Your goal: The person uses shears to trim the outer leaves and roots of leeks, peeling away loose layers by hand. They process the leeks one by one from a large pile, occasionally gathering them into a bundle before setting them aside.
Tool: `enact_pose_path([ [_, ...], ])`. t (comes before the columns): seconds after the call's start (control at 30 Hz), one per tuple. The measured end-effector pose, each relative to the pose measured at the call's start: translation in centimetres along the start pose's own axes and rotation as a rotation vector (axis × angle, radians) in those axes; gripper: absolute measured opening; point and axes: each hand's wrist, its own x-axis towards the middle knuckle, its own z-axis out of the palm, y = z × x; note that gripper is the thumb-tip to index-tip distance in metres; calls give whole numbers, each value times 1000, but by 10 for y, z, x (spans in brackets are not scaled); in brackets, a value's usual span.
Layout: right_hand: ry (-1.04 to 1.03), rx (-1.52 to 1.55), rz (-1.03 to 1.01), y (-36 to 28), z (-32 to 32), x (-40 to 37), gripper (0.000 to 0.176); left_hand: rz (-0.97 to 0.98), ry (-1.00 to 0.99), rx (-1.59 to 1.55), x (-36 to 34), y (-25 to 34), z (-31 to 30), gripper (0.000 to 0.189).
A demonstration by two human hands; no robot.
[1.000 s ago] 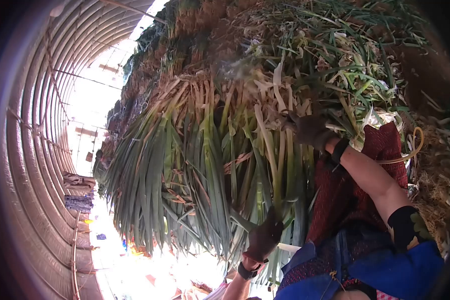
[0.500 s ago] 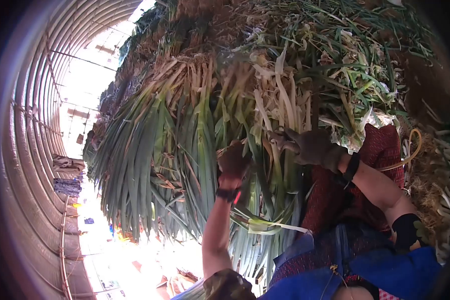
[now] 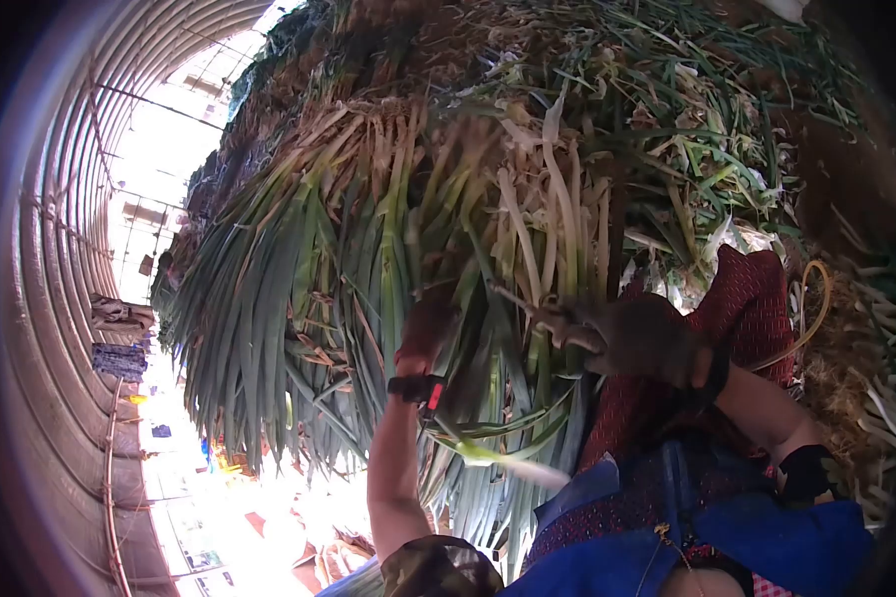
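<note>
Long green onions [image 3: 259, 269] lie side by side before me, pale root ends toward the top and green leaves hanging down. My left hand [image 3: 430, 323], in a dark glove, is low over the green leaves; motion blur hides its fingers and anything in them. My right hand [image 3: 647, 338], also gloved, is closed beside the right-hand onion stalks. From its fingers a thin brownish strip [image 3: 516, 300], like a withered leaf, sticks out to the left. Below the hands, a loose pale-green leaf [image 3: 478, 453] is blurred, with its whitish end near the apron.
Stripped leaves and peelings [image 3: 717, 149] are heaped at upper right. A yellow hose [image 3: 816, 298] curves beside the dark red cloth [image 3: 747, 294] over my legs. Pale onion stalks [image 3: 891, 418] lie at far right. A ribbed tunnel wall [image 3: 50, 328] runs along the left.
My left hand has moved left and slightly down. My right hand has moved down, and the brownish strip now shows at its fingers. The loose leaf below has shifted left and down.
</note>
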Motion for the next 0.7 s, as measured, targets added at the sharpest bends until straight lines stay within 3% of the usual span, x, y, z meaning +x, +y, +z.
enact_pose_path([
  [0.07,40,-54,27,1,11,1,79,-165,-328,128,-16,0,-26,25],
  [0.17,51,-36,2,-3,16,3,79,-433,-176,-317,-40,14,-37,21],
  [0.27,-56,-57,-11,-15,16,-1,80,-385,-236,-238,-49,11,-37,18],
  [0.37,-25,87,35,-3,29,14,82,150,-165,495,-62,-5,-19,17],
  [0.4,13,171,56,5,35,22,83,51,-135,460,-64,-4,-17,17],
  [0.47,-86,14,21,-7,24,25,75,-152,-76,390,-59,22,-30,17],
  [0.57,-109,-93,14,-19,28,27,79,-68,-111,540,-38,27,-46,16],
  [0.67,-96,-117,89,-11,33,39,83,-104,-382,277,-10,-4,-51,12],
  [0.7,-101,-112,121,-9,36,43,83,-188,-318,12,-7,-12,-48,13],
])
